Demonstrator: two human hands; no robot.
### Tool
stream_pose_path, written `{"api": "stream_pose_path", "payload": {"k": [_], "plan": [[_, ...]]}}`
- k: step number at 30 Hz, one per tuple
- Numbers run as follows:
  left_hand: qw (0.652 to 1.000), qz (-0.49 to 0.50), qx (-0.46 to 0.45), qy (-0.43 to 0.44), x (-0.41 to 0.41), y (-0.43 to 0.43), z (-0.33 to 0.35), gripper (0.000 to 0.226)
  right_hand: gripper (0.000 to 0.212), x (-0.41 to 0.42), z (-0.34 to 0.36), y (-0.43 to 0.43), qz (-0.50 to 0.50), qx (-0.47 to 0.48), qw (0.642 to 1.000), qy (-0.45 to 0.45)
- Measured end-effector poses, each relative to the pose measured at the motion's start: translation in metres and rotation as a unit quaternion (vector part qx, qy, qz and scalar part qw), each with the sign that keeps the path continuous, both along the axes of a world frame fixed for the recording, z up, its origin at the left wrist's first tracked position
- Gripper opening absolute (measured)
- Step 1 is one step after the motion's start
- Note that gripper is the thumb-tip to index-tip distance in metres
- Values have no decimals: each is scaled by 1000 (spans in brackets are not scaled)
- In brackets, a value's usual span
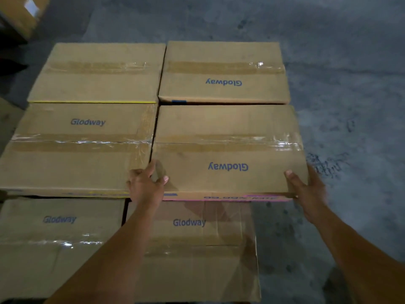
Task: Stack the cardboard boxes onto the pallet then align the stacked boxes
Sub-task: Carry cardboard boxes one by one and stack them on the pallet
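Several brown "Glodway" cardboard boxes, taped shut, lie flat side by side in a stack; the pallet beneath is hidden. I hold the middle right box (228, 148) at its near edge. My left hand (144, 187) grips its near left corner, thumb on top and fingers in the gap to the middle left box (76, 145). My right hand (309, 189) grips the near right corner, thumb on top and fingers along the side. This box overhangs the lower near right box (197, 244) and sticks out to the right of it.
Two more boxes lie at the far left (96, 73) and far right (223, 71) of the top layer. A lower near left box (50, 244) sits in front. Another box (19, 14) stands at the top left corner. Grey concrete floor (350, 84) spreads to the right and behind.
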State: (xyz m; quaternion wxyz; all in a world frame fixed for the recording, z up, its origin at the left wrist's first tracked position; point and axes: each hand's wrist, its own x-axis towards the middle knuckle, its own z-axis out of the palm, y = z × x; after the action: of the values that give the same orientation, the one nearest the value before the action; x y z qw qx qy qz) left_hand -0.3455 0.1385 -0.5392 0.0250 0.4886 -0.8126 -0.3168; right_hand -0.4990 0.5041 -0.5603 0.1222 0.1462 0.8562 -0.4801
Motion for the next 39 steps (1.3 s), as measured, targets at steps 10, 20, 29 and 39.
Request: {"api": "stream_pose_path", "payload": {"k": [10, 20, 29, 39], "plan": [[996, -5, -48, -81, -7, 17, 19, 60, 93, -12, 1, 7, 69, 78, 994, -34], [990, -107, -79, -49, 12, 70, 47, 54, 71, -5, 34, 17, 129, 143, 979, -67], [967, -234, -98, 39, 25, 121, 133, 51, 64, 71, 128, 65, 96, 196, 975, 29], [883, -449, -96, 103, 96, 254, 208, 55, 71, 276, 204, 186, -75, 210, 971, 80]]}}
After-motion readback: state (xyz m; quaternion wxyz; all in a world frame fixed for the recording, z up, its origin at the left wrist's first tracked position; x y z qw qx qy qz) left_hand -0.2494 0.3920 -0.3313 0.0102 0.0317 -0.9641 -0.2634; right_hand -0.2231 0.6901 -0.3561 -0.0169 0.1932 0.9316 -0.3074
